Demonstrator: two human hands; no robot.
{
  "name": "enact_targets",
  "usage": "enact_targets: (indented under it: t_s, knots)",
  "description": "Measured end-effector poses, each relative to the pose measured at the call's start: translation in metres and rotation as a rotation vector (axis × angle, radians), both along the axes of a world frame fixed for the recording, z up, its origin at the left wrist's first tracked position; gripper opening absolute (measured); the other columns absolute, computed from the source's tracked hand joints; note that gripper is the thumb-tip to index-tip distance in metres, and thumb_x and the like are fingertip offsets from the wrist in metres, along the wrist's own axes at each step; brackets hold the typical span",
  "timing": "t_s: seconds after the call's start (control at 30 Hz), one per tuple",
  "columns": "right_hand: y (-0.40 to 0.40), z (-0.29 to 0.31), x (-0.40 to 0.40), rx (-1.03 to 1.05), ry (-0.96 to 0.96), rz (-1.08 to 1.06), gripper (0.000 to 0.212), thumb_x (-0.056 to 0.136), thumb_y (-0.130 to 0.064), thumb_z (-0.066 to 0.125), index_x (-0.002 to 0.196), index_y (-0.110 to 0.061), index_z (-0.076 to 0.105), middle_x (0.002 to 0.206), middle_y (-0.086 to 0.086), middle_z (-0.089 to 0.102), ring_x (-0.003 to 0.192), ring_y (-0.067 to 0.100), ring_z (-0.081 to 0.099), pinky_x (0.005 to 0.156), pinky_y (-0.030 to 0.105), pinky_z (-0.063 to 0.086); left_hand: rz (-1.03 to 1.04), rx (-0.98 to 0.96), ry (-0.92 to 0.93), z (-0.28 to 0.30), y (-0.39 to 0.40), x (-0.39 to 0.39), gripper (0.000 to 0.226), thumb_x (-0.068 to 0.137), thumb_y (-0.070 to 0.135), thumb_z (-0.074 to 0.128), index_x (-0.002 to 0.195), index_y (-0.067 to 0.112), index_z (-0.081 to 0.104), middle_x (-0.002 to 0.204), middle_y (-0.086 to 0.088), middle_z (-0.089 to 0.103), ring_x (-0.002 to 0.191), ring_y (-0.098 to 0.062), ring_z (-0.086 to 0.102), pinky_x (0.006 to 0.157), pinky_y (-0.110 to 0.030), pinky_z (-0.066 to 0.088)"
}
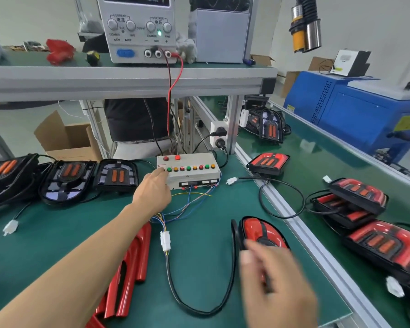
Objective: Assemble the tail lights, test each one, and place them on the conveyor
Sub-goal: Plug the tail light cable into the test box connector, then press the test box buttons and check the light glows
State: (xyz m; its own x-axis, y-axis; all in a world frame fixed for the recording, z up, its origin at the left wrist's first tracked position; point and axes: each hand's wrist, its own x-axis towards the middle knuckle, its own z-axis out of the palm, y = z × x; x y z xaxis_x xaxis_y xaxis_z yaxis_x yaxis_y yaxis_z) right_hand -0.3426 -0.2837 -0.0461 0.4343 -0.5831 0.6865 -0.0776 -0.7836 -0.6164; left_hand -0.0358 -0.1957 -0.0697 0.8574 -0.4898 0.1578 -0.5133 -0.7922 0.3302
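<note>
Testing under way at the button box

Glossy red tail light (260,233) lies right of the grey test box (189,170), its black cable looping to a white connector (165,240). The left hand (153,189) reaches the box's leftmost buttons, fingers hidden; the right hand (273,280), blurred, seems loosely curled over the lamp. Finished lamps (379,240) sit on the conveyor (317,162); unlensed black housings (66,181) wait left of the box.
</note>
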Motion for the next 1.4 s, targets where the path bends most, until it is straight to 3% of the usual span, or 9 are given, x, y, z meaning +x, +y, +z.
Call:
enact_targets:
  t_s: [0.1,0.17,0.2,0.3,0.37,0.53,0.87,1.23,1.4]
  knots:
    - [-0.072,-0.004,-0.031,0.332,0.425,-0.346,0.043,0.098,-0.051,0.047,0.109,-0.020,0.075,0.103,0.002,0.062,0.087,0.016,0.058,0.074,0.029,0.035,0.001,-0.005,0.013,-0.001,0.000,0.000,0.040,0.094,0.002,0.048,0.133,-0.003,0.055,0.146,-0.017,0.049,0.133,-0.038,0.048,0.112,-0.044,0.038]
    - [-0.101,-0.010,-0.036,0.455,0.814,-0.343,0.054,0.097,-0.059,0.041,0.117,-0.019,0.070,0.106,0.005,0.064,0.092,0.025,0.061,0.082,0.032,0.040,0.000,0.001,0.012,-0.001,0.000,-0.001,0.041,0.094,0.002,0.048,0.134,-0.003,0.054,0.149,-0.015,0.046,0.133,-0.037,0.047,0.111,-0.044,0.039]
    - [-0.107,-0.013,-0.034,0.512,0.848,-0.260,0.056,0.096,-0.062,0.039,0.114,-0.020,0.070,0.099,0.002,0.068,0.087,0.025,0.068,0.086,0.034,0.048,0.000,0.005,0.012,-0.002,-0.001,-0.002,0.041,0.095,0.003,0.048,0.135,-0.002,0.053,0.150,-0.015,0.045,0.134,-0.036,0.046,0.111,-0.044,0.039]
    - [-0.108,-0.022,-0.022,0.679,0.788,-0.089,0.056,0.092,-0.069,0.040,0.110,-0.022,0.065,0.090,-0.005,0.069,0.054,0.016,0.073,0.066,0.034,0.061,0.009,0.016,0.016,-0.001,-0.002,-0.003,0.043,0.096,0.005,0.048,0.139,0.000,0.051,0.153,-0.013,0.042,0.135,-0.036,0.044,0.112,-0.042,0.038]
    - [-0.103,-0.027,-0.015,0.704,0.797,-0.021,0.057,0.091,-0.069,0.043,0.116,-0.021,0.062,0.100,-0.004,0.069,0.054,0.015,0.072,0.056,0.028,0.057,0.011,0.015,0.021,-0.001,-0.001,-0.002,0.046,0.096,0.006,0.048,0.141,0.001,0.050,0.157,-0.011,0.039,0.138,-0.035,0.042,0.114,-0.040,0.036]
    - [-0.102,-0.036,-0.002,0.669,0.793,0.082,0.046,0.094,-0.059,0.053,0.090,-0.018,0.072,0.085,-0.003,0.075,0.078,0.015,0.069,0.076,0.031,0.056,0.007,0.007,0.019,-0.002,0.001,-0.001,0.046,0.096,0.005,0.049,0.141,0.002,0.050,0.156,-0.010,0.040,0.139,-0.034,0.043,0.114,-0.039,0.036]
    - [-0.083,-0.059,0.004,0.703,0.468,0.123,0.012,0.095,-0.043,0.063,0.094,-0.032,0.068,0.078,-0.021,0.074,0.074,-0.005,0.067,0.065,0.019,0.047,-0.014,-0.009,-0.016,-0.004,0.002,0.002,0.047,0.093,0.003,0.050,0.139,0.000,0.052,0.156,-0.012,0.042,0.135,-0.037,0.047,0.114,-0.040,0.036]
    - [-0.083,-0.075,0.006,0.709,0.356,0.072,0.015,0.090,-0.051,0.063,0.096,-0.038,0.066,0.079,-0.028,0.071,0.074,-0.006,0.067,0.068,0.024,0.049,-0.036,-0.015,-0.057,-0.004,0.004,0.002,0.045,0.092,0.002,0.049,0.137,-0.001,0.053,0.150,-0.013,0.048,0.130,-0.036,0.051,0.112,-0.039,0.038]
    - [-0.081,-0.072,0.008,0.721,0.321,0.070,0.037,0.077,-0.068,0.054,0.096,-0.038,0.066,0.080,-0.025,0.073,0.082,0.000,0.069,0.069,0.022,0.048,-0.043,-0.024,-0.082,-0.004,0.004,0.001,0.046,0.092,0.000,0.050,0.137,-0.002,0.054,0.149,-0.016,0.049,0.130,-0.037,0.051,0.112,-0.039,0.036]
